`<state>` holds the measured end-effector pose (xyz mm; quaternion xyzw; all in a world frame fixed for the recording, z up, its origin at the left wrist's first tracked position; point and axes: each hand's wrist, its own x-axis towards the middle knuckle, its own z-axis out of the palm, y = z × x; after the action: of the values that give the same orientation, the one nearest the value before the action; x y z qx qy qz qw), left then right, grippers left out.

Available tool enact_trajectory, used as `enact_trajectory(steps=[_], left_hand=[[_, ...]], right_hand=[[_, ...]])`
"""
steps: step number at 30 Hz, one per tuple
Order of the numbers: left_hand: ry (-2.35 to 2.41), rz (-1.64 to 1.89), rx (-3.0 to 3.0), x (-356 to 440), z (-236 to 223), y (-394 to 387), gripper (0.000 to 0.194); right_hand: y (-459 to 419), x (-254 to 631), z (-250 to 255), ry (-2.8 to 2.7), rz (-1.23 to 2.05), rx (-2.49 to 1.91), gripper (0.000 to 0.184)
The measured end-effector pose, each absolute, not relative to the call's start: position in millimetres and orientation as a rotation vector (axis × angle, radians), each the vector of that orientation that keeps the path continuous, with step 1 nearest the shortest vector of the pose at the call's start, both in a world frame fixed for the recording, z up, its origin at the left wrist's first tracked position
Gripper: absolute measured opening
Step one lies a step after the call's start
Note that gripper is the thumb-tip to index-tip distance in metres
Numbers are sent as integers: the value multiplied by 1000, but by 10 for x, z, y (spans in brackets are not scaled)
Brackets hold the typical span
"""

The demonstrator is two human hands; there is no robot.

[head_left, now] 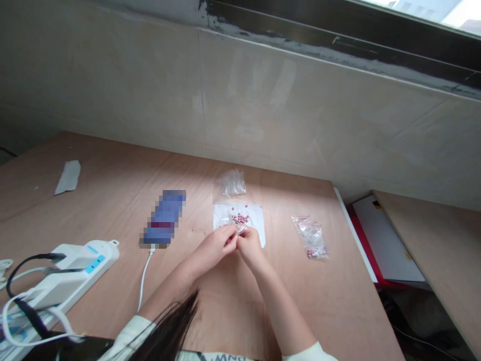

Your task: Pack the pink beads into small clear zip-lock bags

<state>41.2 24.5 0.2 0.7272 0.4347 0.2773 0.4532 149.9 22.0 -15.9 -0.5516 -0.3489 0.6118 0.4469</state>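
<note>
My left hand (224,239) and my right hand (249,241) meet at the near edge of a white sheet (258,218). Both are closed, fingertips pinched on a small clear plastic bag (241,228), partly hidden by the fingers. Just beyond them, several small pink beads (241,218) lie clustered on the sheet, a few apart at its far side. Behind the sheet are some clear zip bags (233,183). To the right, more clear zip bags (312,235) lie flat, with several pink beads (310,253) at the near end.
A phone (164,219) with a blurred-out screen lies left of my hands, its white cable (144,276) running toward me. A loaded power strip (101,255) sits at the lower left. A paper scrap (68,176) lies far left. A wall (150,100) bounds the table's far side.
</note>
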Motion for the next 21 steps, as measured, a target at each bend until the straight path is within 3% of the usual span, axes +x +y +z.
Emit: enact_trajectory(steps=[3, 8, 13, 21], left_hand=[[1055, 705, 1735, 344, 26, 264, 12], [1224, 819, 1480, 99, 12, 406, 19], [971, 527, 1335, 57, -38, 476, 27], [910, 671, 1175, 128, -91, 549, 25]], right_hand=[[226, 1500, -203, -809, 1484, -1397, 11], [226, 1582, -159, -858, 1629, -1308, 36], [236, 1637, -64, -899, 1641, -1238, 31], [328, 1681, 21, -1011, 1662, -1263, 27]])
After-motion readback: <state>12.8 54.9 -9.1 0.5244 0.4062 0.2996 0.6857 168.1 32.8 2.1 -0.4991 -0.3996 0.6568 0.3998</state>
